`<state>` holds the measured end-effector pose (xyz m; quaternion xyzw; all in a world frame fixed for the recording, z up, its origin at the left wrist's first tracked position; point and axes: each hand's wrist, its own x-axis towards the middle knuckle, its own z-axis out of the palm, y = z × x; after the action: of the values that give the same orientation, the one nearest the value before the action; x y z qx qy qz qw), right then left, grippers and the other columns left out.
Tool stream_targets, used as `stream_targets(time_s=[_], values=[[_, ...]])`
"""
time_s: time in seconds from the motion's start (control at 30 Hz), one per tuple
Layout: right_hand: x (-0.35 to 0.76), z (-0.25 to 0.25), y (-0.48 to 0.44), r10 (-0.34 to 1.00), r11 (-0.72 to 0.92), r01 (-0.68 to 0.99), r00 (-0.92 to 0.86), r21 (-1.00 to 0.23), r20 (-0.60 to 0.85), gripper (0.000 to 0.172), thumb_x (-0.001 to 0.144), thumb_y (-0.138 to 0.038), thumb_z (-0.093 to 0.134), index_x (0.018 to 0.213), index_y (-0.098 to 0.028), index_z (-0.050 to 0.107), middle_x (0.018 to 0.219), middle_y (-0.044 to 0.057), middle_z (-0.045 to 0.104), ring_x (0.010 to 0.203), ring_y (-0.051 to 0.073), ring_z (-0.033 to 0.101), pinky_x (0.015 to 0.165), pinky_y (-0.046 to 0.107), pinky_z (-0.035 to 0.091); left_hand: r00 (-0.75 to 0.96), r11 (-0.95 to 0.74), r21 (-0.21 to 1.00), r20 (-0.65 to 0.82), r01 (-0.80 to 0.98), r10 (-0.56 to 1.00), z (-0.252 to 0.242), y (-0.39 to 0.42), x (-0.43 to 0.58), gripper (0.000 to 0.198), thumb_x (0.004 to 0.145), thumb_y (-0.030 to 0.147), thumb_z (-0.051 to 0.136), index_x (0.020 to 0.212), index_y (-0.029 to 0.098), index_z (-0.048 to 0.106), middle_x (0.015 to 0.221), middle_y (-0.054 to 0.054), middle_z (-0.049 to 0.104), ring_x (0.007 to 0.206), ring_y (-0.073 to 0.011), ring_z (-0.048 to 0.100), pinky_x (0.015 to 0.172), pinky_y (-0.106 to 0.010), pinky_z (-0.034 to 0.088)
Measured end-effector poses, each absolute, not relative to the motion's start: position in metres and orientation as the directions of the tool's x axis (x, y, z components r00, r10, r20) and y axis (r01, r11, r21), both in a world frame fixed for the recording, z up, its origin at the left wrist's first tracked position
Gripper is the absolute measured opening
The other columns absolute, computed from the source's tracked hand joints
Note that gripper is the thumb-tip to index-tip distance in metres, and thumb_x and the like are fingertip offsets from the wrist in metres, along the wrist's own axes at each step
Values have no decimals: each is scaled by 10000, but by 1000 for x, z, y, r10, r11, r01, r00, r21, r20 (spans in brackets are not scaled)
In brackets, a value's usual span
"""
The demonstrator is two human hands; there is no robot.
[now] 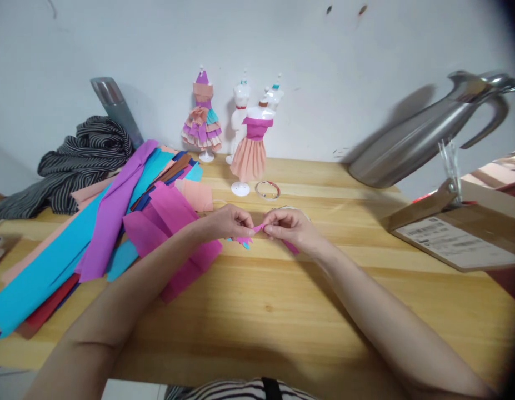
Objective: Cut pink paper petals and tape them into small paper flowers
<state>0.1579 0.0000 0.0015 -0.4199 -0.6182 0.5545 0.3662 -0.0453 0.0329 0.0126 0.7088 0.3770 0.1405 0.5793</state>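
Between my two hands a narrow strip of magenta crepe paper [259, 228] is stretched over the middle of the table. My left hand [230, 222] pinches one end between thumb and fingertips. My right hand [291, 229] pinches it a short way along, and the strip's tail [290, 247] hangs out below that palm. Under my left fingertips lie small pink and blue paper scraps [244, 242]. Just beyond my hands stands a small white dress form [259, 114] wearing a magenta top and a pleated peach skirt [249, 159].
Crepe paper sheets [115, 205] in several colours cover the left side. Behind are a dressed mini form [202, 119], other white forms [241, 94] and a ring of tape [268, 190]. A striped cloth [86, 158] and bottle [118, 108] stand back left; a metal jug [424, 133] and cardboard box [461, 228] right.
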Motion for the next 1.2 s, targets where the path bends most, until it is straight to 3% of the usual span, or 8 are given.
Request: stream_targets(time_s=[0.2, 0.33, 0.57, 0.7, 0.83, 0.9, 1.0, 1.2], values=[[155, 1, -3, 931, 51, 159, -365, -986, -11, 286, 697, -427, 714, 701, -159, 614, 576, -3, 584, 490, 85, 450, 497, 239, 345, 691, -84, 927, -209, 365, 692, 6, 42, -53, 405, 660, 305, 705, 1019, 120, 676, 603, 24, 622, 477, -60, 517, 474, -168, 391], [153, -1, -5, 937, 229, 324, -329, -918, 118, 233, 762, -386, 636, 704, -162, 607, 551, -15, 534, 490, 89, 423, 485, 235, 320, 497, -95, 872, -181, 480, 849, 13, 38, -52, 186, 694, 270, 625, 749, 100, 676, 480, 41, 536, 385, -47, 446, 392, -156, 314], [145, -4, -16, 770, 599, 670, -330, -439, 547, 152, 843, -193, 509, 739, -181, 620, 606, 25, 592, 540, 129, 495, 545, 260, 387, 548, -72, 874, -235, 480, 803, 30, 21, -43, 276, 756, 273, 566, 532, 117, 614, 343, 46, 448, 314, -38, 387, 355, -149, 273], [143, -7, -19, 663, 672, 703, -431, -234, 612, 186, 881, -200, 481, 836, -180, 660, 652, 54, 637, 602, 153, 563, 618, 275, 450, 596, 66, 939, -267, 337, 757, 26, 21, -40, 268, 782, 295, 577, 608, 103, 646, 384, 33, 500, 322, -37, 398, 357, -155, 301], [145, -8, -19, 616, 711, 685, -496, -159, 612, 193, 882, -240, 497, 904, -158, 670, 717, 82, 674, 670, 178, 605, 643, 295, 468, 590, 153, 960, -267, 236, 762, 21, 26, -42, 292, 765, 346, 627, 602, 104, 631, 398, 29, 508, 348, -38, 419, 368, -155, 305], [146, -7, -20, 624, 729, 650, -503, -214, 598, 219, 873, -260, 511, 983, -152, 667, 768, 91, 692, 698, 188, 619, 675, 317, 483, 588, 189, 961, -273, 201, 761, 19, 29, -43, 277, 759, 328, 630, 591, 108, 615, 402, 25, 512, 355, -39, 427, 373, -155, 293], [147, -4, -19, 735, 668, 584, -421, -461, 532, 276, 869, -307, 524, 1066, -163, 654, 815, 85, 705, 686, 178, 619, 681, 329, 493, 603, 197, 963, -268, 182, 751, 14, 34, -47, 239, 751, 292, 624, 596, 110, 619, 407, 20, 517, 356, -42, 430, 375, -157, 278], [144, -2, -10, 951, 203, 151, -265, -967, 158, 401, 754, -468, 656, 1014, -162, 641, 829, 69, 704, 650, 151, 611, 576, 280, 471, 631, 84, 975, -197, 205, 750, 13, 38, -51, 256, 763, 333, 619, 652, 105, 648, 419, 23, 513, 359, -42, 432, 392, -162, 310]])
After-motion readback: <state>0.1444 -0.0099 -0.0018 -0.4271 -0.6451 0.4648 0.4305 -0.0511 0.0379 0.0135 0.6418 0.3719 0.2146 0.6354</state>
